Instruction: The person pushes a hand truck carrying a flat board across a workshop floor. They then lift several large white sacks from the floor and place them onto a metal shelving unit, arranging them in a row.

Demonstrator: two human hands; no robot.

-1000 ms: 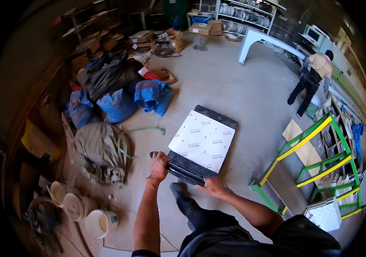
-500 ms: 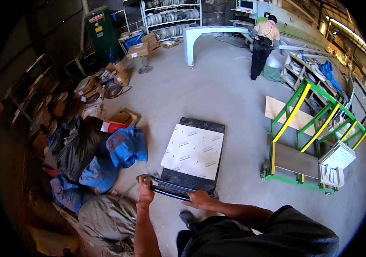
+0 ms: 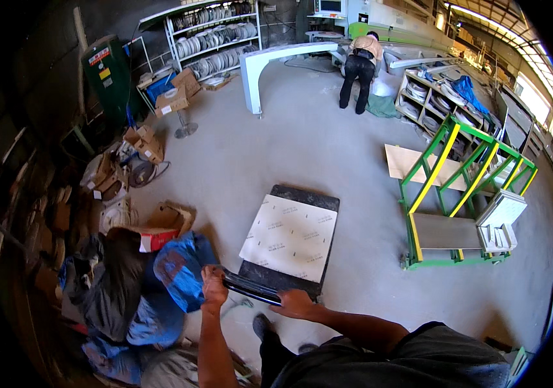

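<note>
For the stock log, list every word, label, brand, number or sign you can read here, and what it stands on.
None is readable enough to quote.
White sheet on the cart: repeated grey print, too small.
Green tank: red-and-white label and yellow label, too small.
Carton: white label, too small.

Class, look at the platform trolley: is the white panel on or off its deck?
On. The white panel lies on the black deck, whose dark surface shows past the panel's near and far edges.
</note>
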